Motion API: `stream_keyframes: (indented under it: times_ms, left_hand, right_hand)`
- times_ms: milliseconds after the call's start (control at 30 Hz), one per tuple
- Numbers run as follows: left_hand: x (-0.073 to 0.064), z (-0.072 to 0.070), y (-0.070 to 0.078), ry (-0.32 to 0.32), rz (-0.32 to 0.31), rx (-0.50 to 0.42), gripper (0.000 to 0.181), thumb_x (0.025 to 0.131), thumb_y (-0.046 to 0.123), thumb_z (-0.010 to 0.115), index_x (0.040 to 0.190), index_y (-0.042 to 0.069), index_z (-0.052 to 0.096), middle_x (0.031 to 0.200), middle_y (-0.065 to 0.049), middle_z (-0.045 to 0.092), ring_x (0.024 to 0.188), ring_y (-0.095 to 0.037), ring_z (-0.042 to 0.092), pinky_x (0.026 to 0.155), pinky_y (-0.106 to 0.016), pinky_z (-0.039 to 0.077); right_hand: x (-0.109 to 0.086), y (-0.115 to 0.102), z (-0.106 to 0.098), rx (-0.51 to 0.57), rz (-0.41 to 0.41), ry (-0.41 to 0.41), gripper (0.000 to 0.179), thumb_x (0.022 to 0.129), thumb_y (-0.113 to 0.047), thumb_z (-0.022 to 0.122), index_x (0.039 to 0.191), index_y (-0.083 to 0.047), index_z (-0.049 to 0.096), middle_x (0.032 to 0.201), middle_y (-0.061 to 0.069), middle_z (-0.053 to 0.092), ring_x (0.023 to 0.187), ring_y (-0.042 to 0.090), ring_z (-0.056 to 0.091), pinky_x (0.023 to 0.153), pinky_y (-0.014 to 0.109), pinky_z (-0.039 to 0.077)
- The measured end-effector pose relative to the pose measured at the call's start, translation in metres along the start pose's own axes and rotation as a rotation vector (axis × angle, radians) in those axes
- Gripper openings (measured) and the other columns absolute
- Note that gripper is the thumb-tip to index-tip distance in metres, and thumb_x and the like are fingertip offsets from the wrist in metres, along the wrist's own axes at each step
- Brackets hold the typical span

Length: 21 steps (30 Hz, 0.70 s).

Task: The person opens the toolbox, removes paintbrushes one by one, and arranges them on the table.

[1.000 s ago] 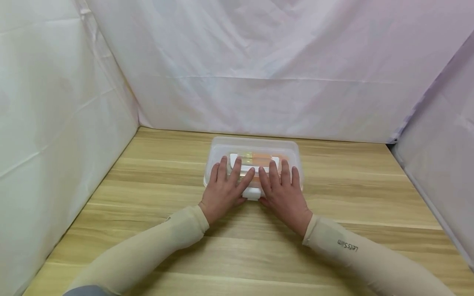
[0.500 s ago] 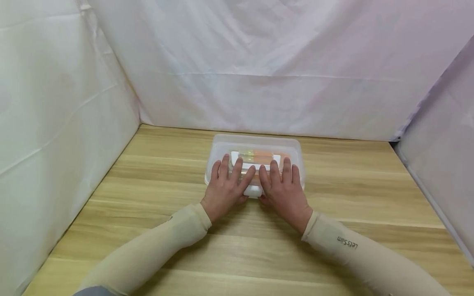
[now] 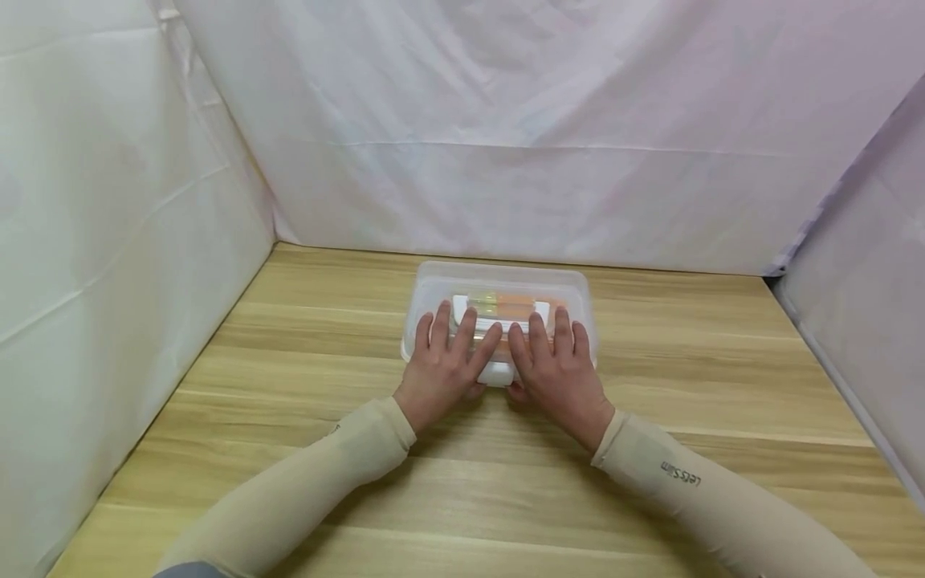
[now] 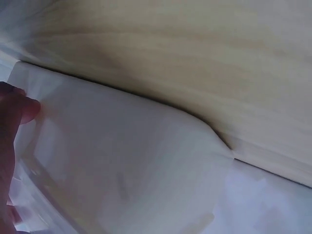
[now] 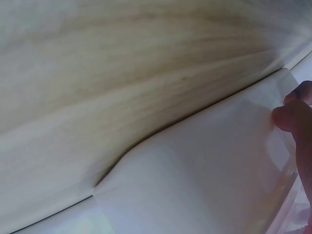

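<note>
A translucent plastic storage box sits on the table near its back edge. Its lid has a white carry handle, and a white latch is on the front. Orange and yellow shapes show through the lid. My left hand rests on the left front of the lid, fingers spread and straight. On the right front, my right hand lies the same way. Both thumbs come down at the front side beside the latch; the wrist views show a thumb against the pale box wall.
The wood-grain table extends around the box on all sides. White cloth hangs along the back, with a left cloth wall and a right cloth wall. Beige sleeves cover both forearms.
Box and hands appear slightly higher and further right, while the whole view shifts a little too. Both hands keep the same place on the lid.
</note>
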<state>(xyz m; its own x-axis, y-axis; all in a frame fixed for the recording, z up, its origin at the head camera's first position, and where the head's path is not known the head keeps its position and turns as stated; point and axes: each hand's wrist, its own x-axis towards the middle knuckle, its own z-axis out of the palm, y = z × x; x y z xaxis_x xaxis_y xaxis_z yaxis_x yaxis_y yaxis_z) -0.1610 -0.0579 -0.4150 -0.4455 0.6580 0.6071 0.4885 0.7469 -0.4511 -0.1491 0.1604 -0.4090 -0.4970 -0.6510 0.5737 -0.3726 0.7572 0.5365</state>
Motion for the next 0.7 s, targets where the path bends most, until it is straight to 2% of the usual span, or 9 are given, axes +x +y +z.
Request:
stream_keyframes:
  times_ms: [700]
  left_hand:
    - [0.0001,-0.0001,0.0011,0.003,0.001,0.01,0.081,0.071,0.054,0.068,0.14,0.015,0.049,0.129,-0.021,0.058,0.118,-0.051,0.053,0.09,-0.058,0.045]
  right_hand:
    - [-0.0022,-0.0012,-0.0002,0.023,0.019,-0.016,0.083,0.07,-0.057,0.066,0.128,-0.001,0.049,0.121,0.027,0.055,0.113,0.055,0.052,0.081,0.061,0.047]
